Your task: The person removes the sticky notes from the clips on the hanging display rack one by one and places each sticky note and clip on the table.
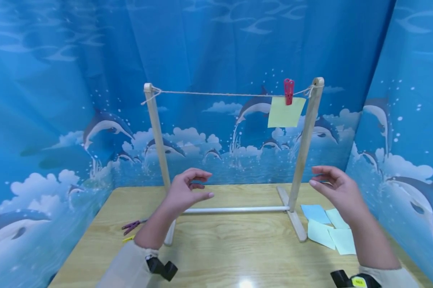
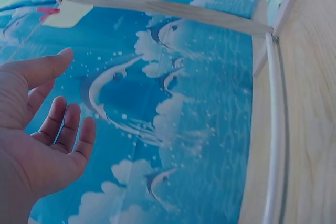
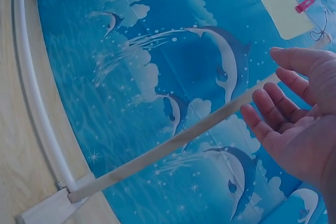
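My left hand [image 1: 186, 190] is raised beside the rack's left post [image 1: 158, 136], fingers loosely bent and nothing in them. On the other side, my right hand [image 1: 336, 190] hovers to the right of the right post [image 1: 305, 144], likewise holding nothing. A string [image 1: 216, 94] runs between the tops of the two posts. Near its right end a red clothespin [image 1: 289, 90] clips a yellow-green paper sheet [image 1: 285, 114], which hangs down. The wrist views show bare palms with relaxed fingers, the left hand [image 2: 50, 129] and the right hand [image 3: 299, 114].
Blue and pale green paper sheets [image 1: 320, 232] lie on the table [image 1: 230, 248] at the right. By my left forearm are a purple clothespin [image 1: 131, 227] and a partly hidden yellow one [image 1: 128, 239]. A white bar [image 1: 234, 209] joins the posts low down; a dolphin-print curtain [image 1: 216, 48] stands behind.
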A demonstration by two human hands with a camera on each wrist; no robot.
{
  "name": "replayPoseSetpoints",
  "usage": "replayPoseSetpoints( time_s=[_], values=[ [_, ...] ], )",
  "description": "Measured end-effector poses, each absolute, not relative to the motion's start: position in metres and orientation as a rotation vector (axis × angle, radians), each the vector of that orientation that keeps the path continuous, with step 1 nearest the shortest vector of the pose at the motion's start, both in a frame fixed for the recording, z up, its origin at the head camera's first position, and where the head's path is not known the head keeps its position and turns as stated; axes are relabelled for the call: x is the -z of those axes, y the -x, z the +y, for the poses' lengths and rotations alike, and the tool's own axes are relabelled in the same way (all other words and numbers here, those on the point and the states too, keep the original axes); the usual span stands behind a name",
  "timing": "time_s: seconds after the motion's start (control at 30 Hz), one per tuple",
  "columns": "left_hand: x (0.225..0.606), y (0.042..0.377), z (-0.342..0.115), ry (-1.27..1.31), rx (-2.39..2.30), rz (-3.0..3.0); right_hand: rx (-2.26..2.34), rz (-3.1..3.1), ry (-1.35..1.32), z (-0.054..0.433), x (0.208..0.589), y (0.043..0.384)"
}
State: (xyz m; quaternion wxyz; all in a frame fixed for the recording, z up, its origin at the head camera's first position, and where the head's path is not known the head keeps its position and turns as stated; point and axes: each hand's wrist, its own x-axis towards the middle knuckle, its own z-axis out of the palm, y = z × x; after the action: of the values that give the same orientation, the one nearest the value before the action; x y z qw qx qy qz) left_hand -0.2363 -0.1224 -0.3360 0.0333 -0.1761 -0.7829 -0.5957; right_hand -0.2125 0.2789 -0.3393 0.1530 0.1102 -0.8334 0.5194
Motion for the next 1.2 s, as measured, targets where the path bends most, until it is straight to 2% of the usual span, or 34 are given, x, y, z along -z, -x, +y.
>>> replayPoseSetpoints(
  time_s=[0.6,1.2],
  values=[
    [0.295,0.243,-0.092,0.698,1.925,-2.334,-1.475,-2.379,-0.393,0.257,0.309,0.227],
    [0.252,0.256,-0.055,0.761,1.904,-2.367,-1.460,-2.411,-0.208,0.242,0.288,0.243]
  ],
)
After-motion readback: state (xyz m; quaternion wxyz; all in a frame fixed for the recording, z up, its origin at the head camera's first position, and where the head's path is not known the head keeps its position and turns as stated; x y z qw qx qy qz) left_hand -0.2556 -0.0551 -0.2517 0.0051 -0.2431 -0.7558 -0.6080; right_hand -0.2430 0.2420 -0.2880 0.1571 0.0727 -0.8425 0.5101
